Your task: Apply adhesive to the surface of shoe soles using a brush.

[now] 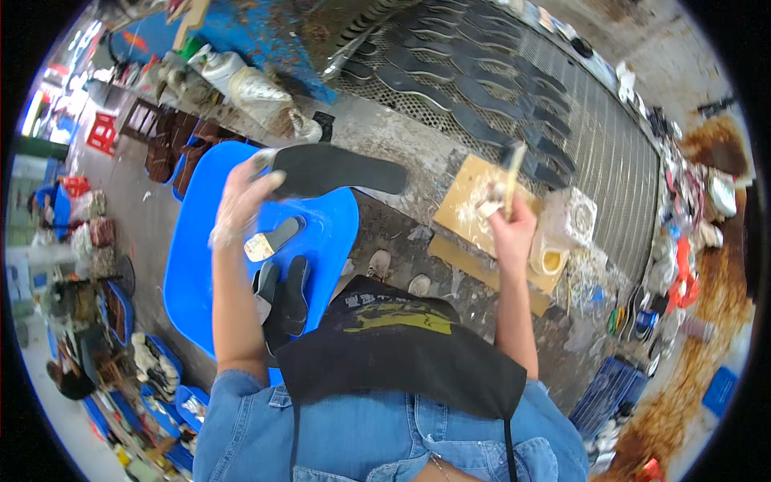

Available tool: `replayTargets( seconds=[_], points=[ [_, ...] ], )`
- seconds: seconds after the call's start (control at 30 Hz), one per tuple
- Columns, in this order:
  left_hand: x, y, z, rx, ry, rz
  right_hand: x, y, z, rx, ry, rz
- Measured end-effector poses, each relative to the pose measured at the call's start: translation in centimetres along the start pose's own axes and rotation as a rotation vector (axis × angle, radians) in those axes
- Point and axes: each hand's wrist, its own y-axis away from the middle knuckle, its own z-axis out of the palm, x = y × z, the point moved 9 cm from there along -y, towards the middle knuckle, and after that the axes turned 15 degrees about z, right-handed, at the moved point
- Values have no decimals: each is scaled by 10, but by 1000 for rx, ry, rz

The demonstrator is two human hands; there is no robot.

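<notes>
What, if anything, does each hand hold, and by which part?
Left hand: a black sole, by its left end. Right hand: a pale stick, by the end nearer the body.

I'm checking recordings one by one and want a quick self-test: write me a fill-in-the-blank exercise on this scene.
1. The dark sole is held in the person's ____.
2. The pale stick-like tool is held in the person's ____.
3. The colour of the large plastic container beneath the held sole is ____.
4. In the picture, that container lies to the ____ of the tan board.

Missing words: left hand; right hand; blue; left.
</notes>
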Motion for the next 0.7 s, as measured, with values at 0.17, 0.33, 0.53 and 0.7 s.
replayTargets(
  seconds=[0.17,0.33,0.53,0.7],
  points=[
    [11,-54,137,-300,282,62,-19,10,-44,-133,-283,-167],
    [17,-50,217,-457,625,-149,6,37,-74,-98,-340,-9],
    [0,-50,253,-323,801,-300,22,69,-96,-46,-441,-36],
    [17,-35,294,-685,469,-41,79,60,-92,-119,-765,173]
  ],
)
